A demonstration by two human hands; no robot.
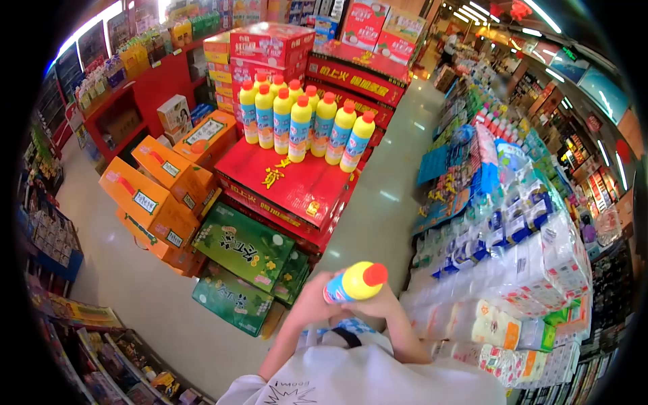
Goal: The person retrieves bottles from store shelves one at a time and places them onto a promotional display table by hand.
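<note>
A yellow cleaner bottle (364,281) with a red cap and a blue label is held in front of my body, tilted with its cap to the right. My left hand (314,301) grips it from the left, near the base. On the other side my right hand (375,304) wraps under it; some fingers are hidden behind the bottle. Ahead, several matching yellow bottles (300,128) stand upright in a cluster on a red carton (270,177) with gold lettering.
Orange boxes (158,196) and green cartons (243,244) lie left of the red stack. More red cartons (354,74) rise behind. Along the right run packs of tissue rolls (486,324) and other goods. A tiled aisle (388,182) passes between.
</note>
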